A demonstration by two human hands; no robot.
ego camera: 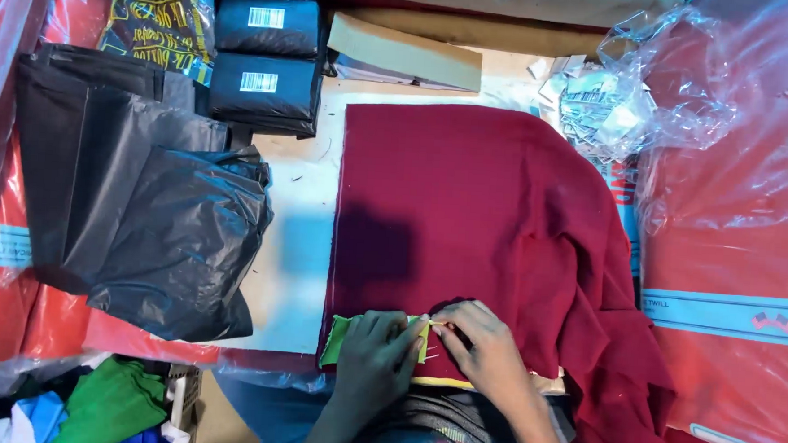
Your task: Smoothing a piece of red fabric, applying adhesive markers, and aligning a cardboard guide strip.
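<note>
Item: maroon cloth (475,226), spread on the worktable (301,199), near edge at the person's lap.
Left hand (373,355): fingers together, pressing a small green swatch (337,338) flat on that edge.
Right hand (486,352): fingertips pinching a thin yellow fastener (432,324) at the swatch's corner.
Handling, as judged: keep the swatch square to the hem, both layers taut, and fingers out of the fastener's path.
Adjacent: black plastic bags (143,208), 2 dark packets (266,57).

The spread cloth (475,217) is plain deep maroon; the small patch (337,338) at its near edge is bright green, edged in yellow; the crumpled plastic bag (177,237) is glossy black; two wrapped packets (266,57) are black with white labels; the counter (298,243) is pale; side bundles (734,257) are red under clear film, with light blue bands.
</note>
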